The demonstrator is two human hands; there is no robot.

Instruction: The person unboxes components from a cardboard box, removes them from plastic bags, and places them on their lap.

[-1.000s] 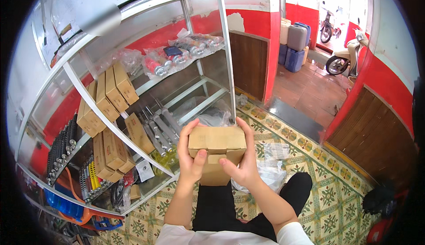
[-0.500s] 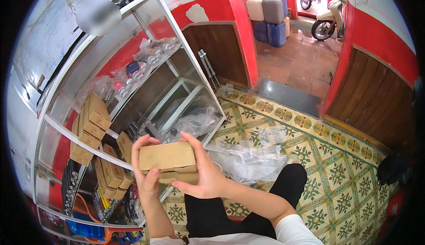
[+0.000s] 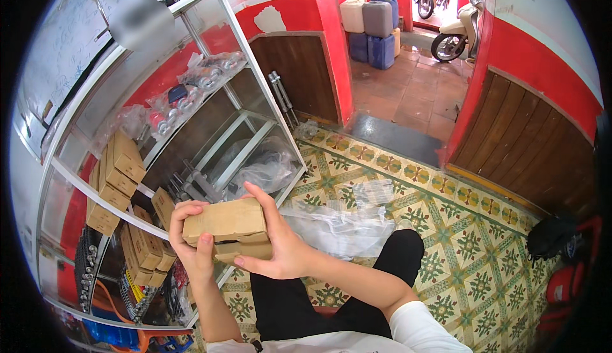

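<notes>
Brown cardboard box (image 3: 223, 219), slightly gaping, held between fingers (image 3: 266, 207).

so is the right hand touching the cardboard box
Touching. The head view shows the right hand wrapped around the right end of the cardboard box.

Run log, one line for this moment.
Left hand: holding cardboard box; right hand: holding same box; nearby: shelf unit; floor: clear plastic

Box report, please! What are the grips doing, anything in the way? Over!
Left grip, right grip: both holding box. Dark gap along its near side. Plastic on floor, away from box.
</notes>
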